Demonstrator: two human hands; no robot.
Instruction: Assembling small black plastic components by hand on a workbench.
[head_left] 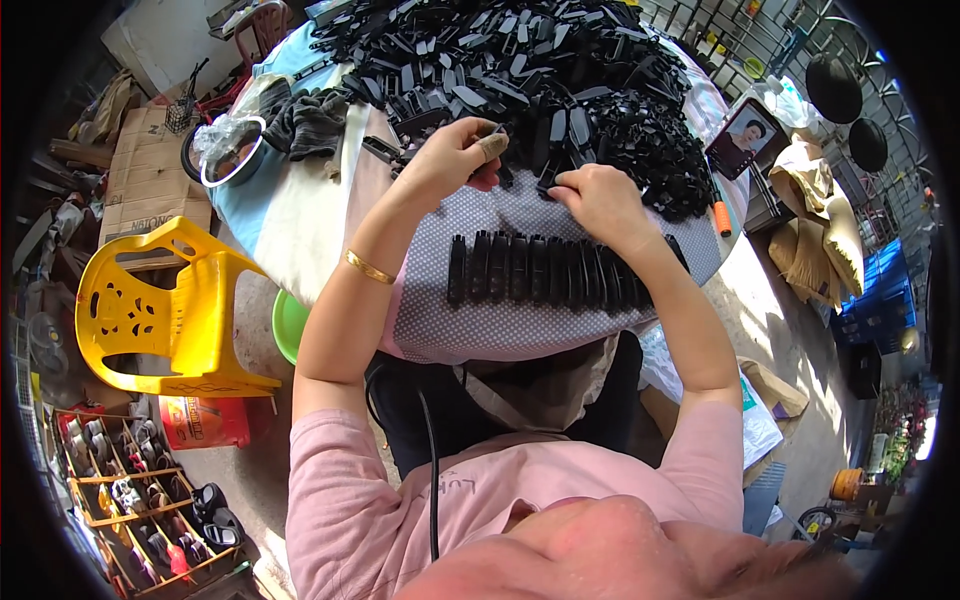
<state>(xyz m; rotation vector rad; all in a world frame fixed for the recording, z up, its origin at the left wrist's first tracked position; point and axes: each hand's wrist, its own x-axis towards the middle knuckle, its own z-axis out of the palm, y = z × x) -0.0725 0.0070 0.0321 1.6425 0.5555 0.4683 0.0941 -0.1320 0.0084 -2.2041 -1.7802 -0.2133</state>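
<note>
My left hand point(466, 155), with a tan wrap round one digit, is closed at the near edge of a heap of black plastic parts point(510, 60). Its fingertips are pinched together, and what they hold is too small to make out. To its right, my right hand point(598, 203) pinches the end of a small black plastic piece point(546, 186). Below the hands, a row of slim black plastic pieces point(540, 268) stands side by side on a dotted grey cloth point(450, 335). My right forearm hides part of the row's right end.
A dark knitted glove point(308, 122) and a bowl with a plastic bag point(232, 150) lie at the table's left. On the right are a propped phone point(742, 138) and an orange-handled tool point(722, 218). A yellow chair point(190, 310) and a shoe rack point(130, 490) stand left.
</note>
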